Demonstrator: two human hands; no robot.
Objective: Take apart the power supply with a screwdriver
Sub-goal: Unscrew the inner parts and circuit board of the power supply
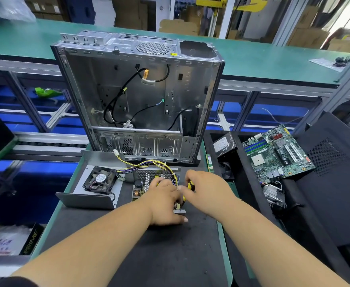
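While left hand (165, 200) presses the power supply board (149, 184), fingers flat; right hand (205, 191) grips yellow-black screwdriver (189, 186); fan cover (93, 187) alongside.

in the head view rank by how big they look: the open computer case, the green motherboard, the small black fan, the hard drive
1. Open grey metal computer case
2. Green motherboard
3. Small black fan with round label
4. Silver hard drive, though partly hidden in its black tray, so close to the fan

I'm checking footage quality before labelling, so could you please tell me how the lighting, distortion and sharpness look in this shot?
Head view: even overhead light, soft shadows under the left hand and right hand; wide-angle bending curves the green bench and leans the computer case; the motherboard is sharp, far shelving soft; the screwdriver is mostly hidden.
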